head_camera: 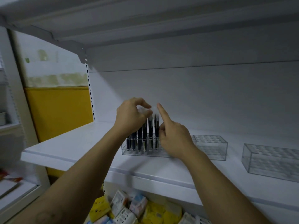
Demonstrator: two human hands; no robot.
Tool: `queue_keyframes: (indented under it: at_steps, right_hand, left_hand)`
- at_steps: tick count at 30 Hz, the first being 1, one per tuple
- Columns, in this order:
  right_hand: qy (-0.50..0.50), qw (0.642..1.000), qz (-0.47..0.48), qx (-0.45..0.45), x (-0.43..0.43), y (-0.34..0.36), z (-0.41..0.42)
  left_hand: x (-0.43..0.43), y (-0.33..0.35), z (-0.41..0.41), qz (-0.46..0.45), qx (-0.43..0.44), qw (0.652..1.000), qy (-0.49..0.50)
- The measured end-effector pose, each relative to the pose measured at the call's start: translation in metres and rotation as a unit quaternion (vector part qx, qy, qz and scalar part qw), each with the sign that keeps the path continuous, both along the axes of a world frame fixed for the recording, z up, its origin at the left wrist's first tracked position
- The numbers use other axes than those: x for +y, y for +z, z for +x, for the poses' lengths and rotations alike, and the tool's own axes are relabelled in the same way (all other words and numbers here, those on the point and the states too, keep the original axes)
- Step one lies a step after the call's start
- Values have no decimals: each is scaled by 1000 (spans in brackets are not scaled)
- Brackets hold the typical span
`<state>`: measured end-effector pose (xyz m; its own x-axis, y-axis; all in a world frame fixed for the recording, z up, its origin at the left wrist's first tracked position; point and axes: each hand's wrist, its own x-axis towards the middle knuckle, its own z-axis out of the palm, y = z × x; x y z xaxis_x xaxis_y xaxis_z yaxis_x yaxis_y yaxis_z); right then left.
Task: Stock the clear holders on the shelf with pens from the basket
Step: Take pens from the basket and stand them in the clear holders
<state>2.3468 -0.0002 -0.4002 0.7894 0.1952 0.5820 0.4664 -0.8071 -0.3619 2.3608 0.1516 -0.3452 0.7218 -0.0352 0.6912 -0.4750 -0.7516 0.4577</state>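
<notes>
Left hand [131,115] is above the left end of the first clear holder [137,153], thumb and fingers curled in a pinch on the pale cap ends of the pens [150,131]; blur hides how many it pinches. Right hand [174,138] is at the right end of the pen row, index finger [162,112] straight and pointing up, other fingers curled against the last pen; cannot tell if they grip it or just steady it. About 6 or 7 dark-barrelled pens stand upright in the holder's left slots, and its right part is hidden behind the right hand. The holder sits on the white shelf [72,143]. A second clear holder [210,147] just to the right and a third clear holder [271,160] further right both look empty. Boxed packets [127,206] lie on the level below; no pen basket identifiable in view. Handling judgement: the pens are light, stiff and smooth, so they could slip or roll if loosely held; best taken at the cap or upper barrel and dropped straight down into a slot. The caps may pull off if tugged. The holder looks like light, rigid acrylic that could slide or tip if a pen is jammed in sideways, so a steadying hand helps.
</notes>
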Motion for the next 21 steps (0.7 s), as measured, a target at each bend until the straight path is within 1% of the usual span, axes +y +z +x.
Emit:
queue_keyframes:
  at_steps: [2, 5, 7, 10, 15, 21]
  right_hand:
    - [4, 1000, 9, 9, 1, 0, -2]
    - [14, 998, 53, 38, 1, -1, -7]
    - [33, 995, 69, 70, 0, -5, -15]
    - [38, 996, 43, 73, 2, -13, -30]
    - [6, 999, 36, 21, -6, -18, -63]
    - [-16, 998, -39, 41, -19, -37, -124]
  left_hand:
    - [2, -7, -3, -5, -18, 1000, -1]
    - [7, -10, -7, 50, -40, 998, 20]
    - [11, -10, -15, 46, -42, 998, 6]
    - [16, -18, -32, 54, -59, 997, 6]
    - [18, -48, -72, 61, -75, 995, 9]
    - [3, -90, -122, 79, -82, 994, -4]
